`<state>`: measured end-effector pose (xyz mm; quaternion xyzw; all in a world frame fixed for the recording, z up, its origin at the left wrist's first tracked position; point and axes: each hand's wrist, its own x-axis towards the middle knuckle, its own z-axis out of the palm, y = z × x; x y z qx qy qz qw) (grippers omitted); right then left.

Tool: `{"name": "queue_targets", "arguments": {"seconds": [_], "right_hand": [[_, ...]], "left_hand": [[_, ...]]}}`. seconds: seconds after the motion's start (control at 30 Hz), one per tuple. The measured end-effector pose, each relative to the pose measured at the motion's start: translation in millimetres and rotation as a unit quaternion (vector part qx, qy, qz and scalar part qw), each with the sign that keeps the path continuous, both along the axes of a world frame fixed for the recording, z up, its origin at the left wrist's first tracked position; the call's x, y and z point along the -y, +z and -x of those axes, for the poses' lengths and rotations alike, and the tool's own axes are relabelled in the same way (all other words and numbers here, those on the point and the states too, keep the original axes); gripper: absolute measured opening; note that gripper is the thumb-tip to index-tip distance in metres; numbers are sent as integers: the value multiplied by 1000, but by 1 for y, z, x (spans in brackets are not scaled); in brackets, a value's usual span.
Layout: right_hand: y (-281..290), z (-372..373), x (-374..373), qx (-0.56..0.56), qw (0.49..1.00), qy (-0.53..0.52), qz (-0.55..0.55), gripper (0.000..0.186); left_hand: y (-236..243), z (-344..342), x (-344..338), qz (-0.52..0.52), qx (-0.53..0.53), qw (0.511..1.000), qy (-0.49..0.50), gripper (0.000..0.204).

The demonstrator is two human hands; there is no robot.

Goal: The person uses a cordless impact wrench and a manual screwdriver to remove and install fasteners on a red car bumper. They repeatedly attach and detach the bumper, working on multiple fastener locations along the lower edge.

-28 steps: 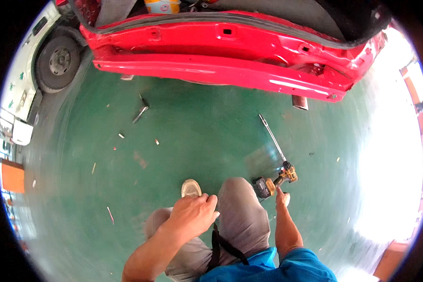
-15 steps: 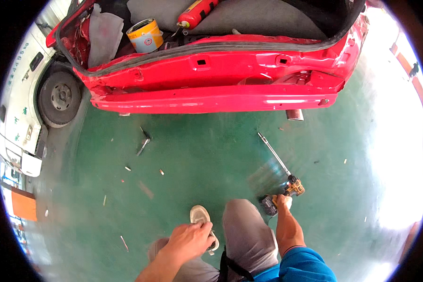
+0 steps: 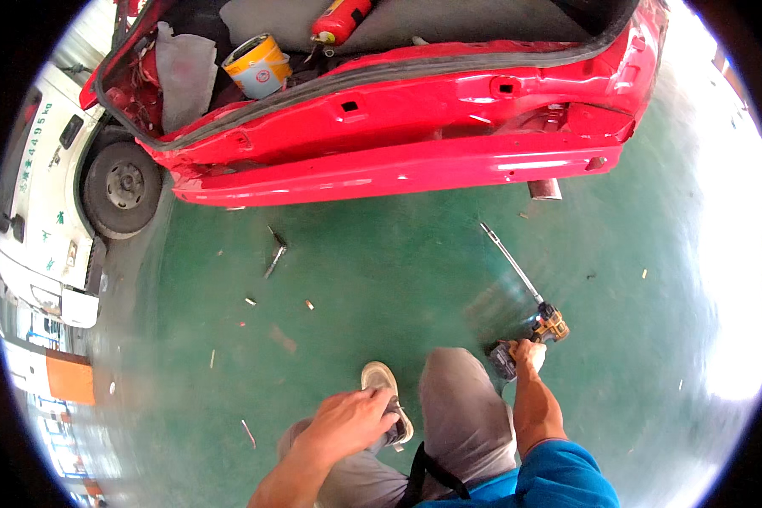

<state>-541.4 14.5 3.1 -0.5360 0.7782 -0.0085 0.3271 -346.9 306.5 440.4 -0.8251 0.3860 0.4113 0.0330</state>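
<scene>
My right hand (image 3: 529, 352) grips a yellow-and-black cordless impact wrench (image 3: 552, 323) by its handle, low at my right side. A long metal extension bar (image 3: 512, 264) points from the tool toward the car, its tip short of the bumper area. My left hand (image 3: 351, 422) hangs over my left leg, back of the hand up. Its fingers are curled and their tips are hidden, so anything in them cannot be made out. Ahead is the red car's rear end (image 3: 398, 169), with the trunk open and the bumper cover off.
In the trunk lie a yellow-and-grey can (image 3: 257, 68), a red fire extinguisher (image 3: 340, 20) and a grey cloth (image 3: 186, 76). A hand tool (image 3: 276, 252) and small scraps lie on the green floor (image 3: 381, 279). A white truck (image 3: 51, 195) stands at left; an exhaust tip (image 3: 544, 189) juts out below the car.
My view has turned slightly, so the car tilts and the floor things sit farther right. My right hand still holds the impact wrench; my left hand stays over the left leg.
</scene>
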Motion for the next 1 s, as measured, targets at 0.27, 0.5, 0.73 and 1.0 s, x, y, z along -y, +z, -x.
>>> {"name": "queue_targets", "arguments": {"seconds": [0.27, 0.5, 0.73, 1.0], "right_hand": [[-54, 15, 9, -44, 985, 166, 29, 40], [-59, 19, 11, -198, 896, 398, 10, 60], [-68, 5, -2, -256, 861, 439, 3, 49], [-74, 15, 14, -253, 849, 464, 14, 50]], "left_hand": [[-7, -2, -10, 2, -16, 1000, -25, 39], [-15, 6, -26, 75, -1, 997, -34, 36], [-6, 19, -30, 134, 65, 989, -6, 35], [-30, 6, -37, 208, 97, 972, -45, 27]]}}
